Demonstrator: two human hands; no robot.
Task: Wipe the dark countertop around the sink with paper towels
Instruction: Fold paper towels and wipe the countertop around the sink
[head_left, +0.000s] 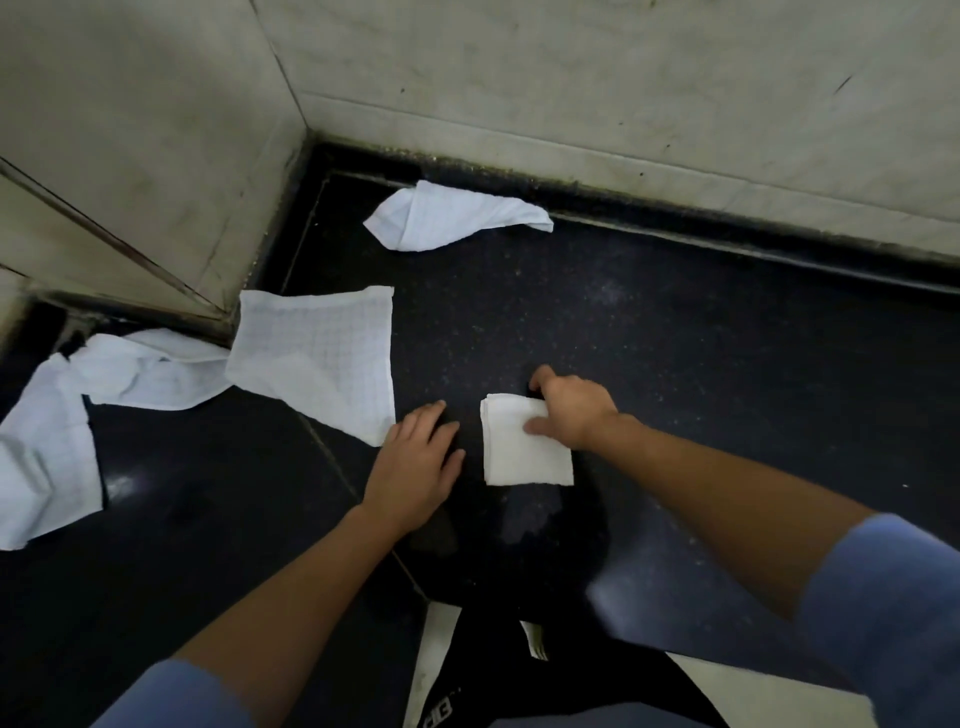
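On countertop (675, 364), R hand (571, 410) grips folded towel (519, 452); garment print (439, 711) illegible.

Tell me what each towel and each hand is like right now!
folded towel: folded small, lying on the countertop.
flat towel: spread open, lying flat.
back towel: crumpled by the wall.
left towel: rumpled, untouched.
left hand: open, flat on the countertop.
right hand: pinching the folded towel.
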